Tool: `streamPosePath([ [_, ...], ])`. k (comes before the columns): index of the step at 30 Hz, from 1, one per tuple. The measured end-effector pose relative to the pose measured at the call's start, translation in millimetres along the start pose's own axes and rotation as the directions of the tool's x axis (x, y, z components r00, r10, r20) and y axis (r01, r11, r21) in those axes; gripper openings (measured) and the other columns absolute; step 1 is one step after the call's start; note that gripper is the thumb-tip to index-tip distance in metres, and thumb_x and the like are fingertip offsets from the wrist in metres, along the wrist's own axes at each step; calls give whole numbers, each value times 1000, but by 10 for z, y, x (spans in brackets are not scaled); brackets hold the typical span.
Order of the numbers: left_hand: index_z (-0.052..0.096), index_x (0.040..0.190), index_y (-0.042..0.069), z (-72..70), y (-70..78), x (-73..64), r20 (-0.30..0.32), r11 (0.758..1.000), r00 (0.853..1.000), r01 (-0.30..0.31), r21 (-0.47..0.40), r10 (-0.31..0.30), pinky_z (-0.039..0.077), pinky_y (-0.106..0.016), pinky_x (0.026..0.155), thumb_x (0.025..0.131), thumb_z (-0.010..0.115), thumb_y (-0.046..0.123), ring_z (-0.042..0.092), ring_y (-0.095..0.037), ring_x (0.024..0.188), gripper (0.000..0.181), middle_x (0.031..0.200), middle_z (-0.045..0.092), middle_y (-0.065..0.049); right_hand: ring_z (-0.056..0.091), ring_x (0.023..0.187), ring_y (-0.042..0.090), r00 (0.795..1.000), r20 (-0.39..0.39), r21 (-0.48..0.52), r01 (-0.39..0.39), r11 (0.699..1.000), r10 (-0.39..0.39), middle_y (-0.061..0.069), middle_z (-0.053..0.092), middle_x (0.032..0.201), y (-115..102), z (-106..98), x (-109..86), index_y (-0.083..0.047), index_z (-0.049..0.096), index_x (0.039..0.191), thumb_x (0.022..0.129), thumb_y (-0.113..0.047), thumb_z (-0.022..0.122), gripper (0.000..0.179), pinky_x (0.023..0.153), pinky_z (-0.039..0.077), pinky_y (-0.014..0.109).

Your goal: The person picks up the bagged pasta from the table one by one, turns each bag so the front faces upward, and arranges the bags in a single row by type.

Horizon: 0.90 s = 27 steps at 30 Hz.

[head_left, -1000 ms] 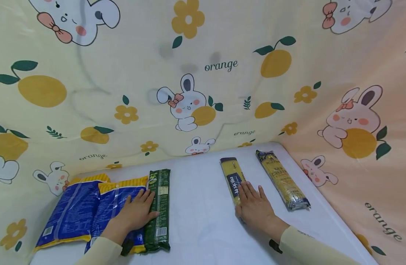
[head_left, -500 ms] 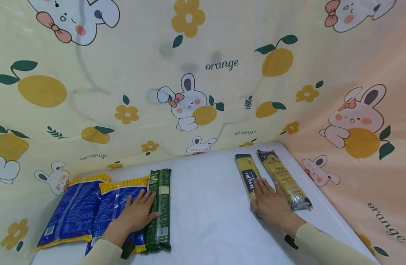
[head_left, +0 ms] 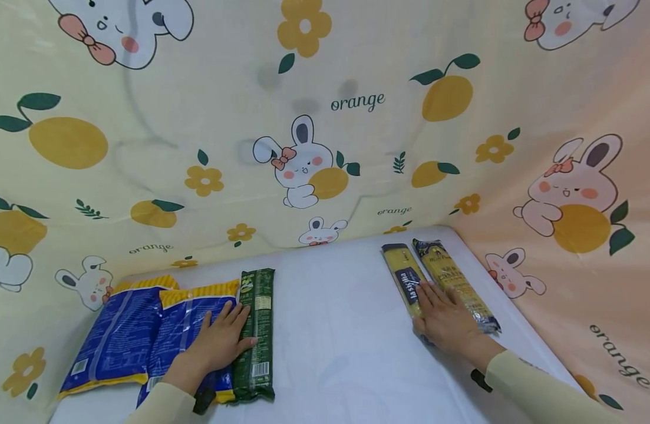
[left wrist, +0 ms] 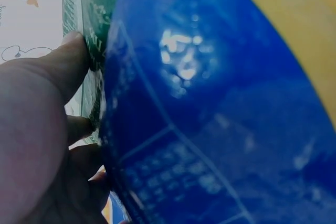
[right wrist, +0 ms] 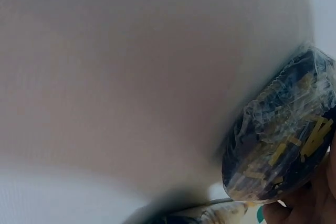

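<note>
My left hand (head_left: pixel 215 344) rests over the seam between a blue bag with yellow ends (head_left: pixel 173 327) and a long green packet (head_left: pixel 258 347), thumb on the green one. In the left wrist view the blue bag (left wrist: pixel 210 103) fills most of the frame. My right hand (head_left: pixel 449 324) holds the lower half of a yellow pasta packet with a dark blue label (head_left: pixel 408 282). Its thumb lies along the left edge, fingers over the right. The right wrist view shows that packet's clear, crinkled end (right wrist: pixel 278 135). Close beside it lies a second yellow pasta packet (head_left: pixel 452 274).
Another blue bag (head_left: pixel 118 335) lies at the far left, partly under its neighbour. All the packs lie on a white table (head_left: pixel 335 330). A patterned cloth (head_left: pixel 224 118) with rabbits and oranges rises behind the table and along its right side.
My right hand has slid the labelled pasta packet to the right, close to the second pasta packet. The left hand, the blue bags and the green packet have stayed in place.
</note>
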<state>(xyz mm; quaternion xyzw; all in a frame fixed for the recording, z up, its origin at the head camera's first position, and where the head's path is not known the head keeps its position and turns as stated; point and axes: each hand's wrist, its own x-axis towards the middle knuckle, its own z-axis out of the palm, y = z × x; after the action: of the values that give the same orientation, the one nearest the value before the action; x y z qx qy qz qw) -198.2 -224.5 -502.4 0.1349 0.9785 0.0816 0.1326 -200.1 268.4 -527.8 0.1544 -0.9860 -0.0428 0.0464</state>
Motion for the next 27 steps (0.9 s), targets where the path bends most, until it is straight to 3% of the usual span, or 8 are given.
streamPosePath([
  [7,30,154,11,10,-49,-8,0,1000,1000,-10,-2,10,8,-73,110,95,52,54,12,-41,149,76,160,27,-15,31,145,38,1000,10,-2,-1,1000,1,19,34,155,33,31,18,1,36,149,99,-44,47,67,116,19,62],
  [11,35,152,15,-6,-132,-12,-20,998,998,-59,2,59,9,-74,110,96,50,55,17,-40,149,71,158,32,-13,28,146,37,1000,22,10,-3,1000,3,18,31,157,23,69,41,0,33,150,100,-44,45,68,117,16,61],
  [18,28,155,17,-14,-257,34,-18,987,992,-121,108,124,6,-74,110,95,47,60,18,-36,150,75,161,26,-9,28,146,38,1000,14,35,-7,999,7,18,30,158,-23,98,64,0,33,150,99,-44,47,69,117,15,61],
  [23,20,157,15,43,-216,107,-38,976,988,-142,165,151,0,-70,113,94,43,65,9,-35,151,84,164,16,-10,30,145,39,1000,-8,35,-14,999,14,19,32,157,-16,93,41,0,35,149,99,-41,47,66,117,16,61],
  [27,18,157,11,116,-125,175,-61,971,989,-123,207,138,0,-69,114,94,37,69,4,-36,152,88,164,11,-13,32,144,39,999,-23,29,-21,999,22,19,33,156,11,102,15,0,36,149,99,-40,47,65,116,17,62],
])
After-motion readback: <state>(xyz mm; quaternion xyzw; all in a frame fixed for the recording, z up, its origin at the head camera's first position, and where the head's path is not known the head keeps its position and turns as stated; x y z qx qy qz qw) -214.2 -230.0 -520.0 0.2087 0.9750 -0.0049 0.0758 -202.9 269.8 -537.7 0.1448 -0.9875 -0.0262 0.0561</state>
